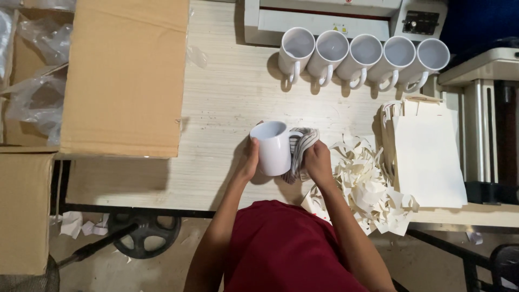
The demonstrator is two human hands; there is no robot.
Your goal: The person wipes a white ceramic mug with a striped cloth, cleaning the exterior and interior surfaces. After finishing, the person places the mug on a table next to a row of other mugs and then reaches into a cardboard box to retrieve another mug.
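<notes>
White mug (273, 147) and striped cloth (300, 148) over the desk (227, 103).
Left hand (250, 159) fingers clamp the mug; right hand (318, 162) fingers press the cloth against it.

Pale wood-grain desk (227, 103) is taking up mid-frame, lit evenly from above. Big cardboard box (127, 75) is overhanging its left edge. Grey machine (346, 16) is sitting along the far edge. Dusty concrete floor (162, 270) is showing below the near edge, paper scraps (73, 223) lying on it.
</notes>
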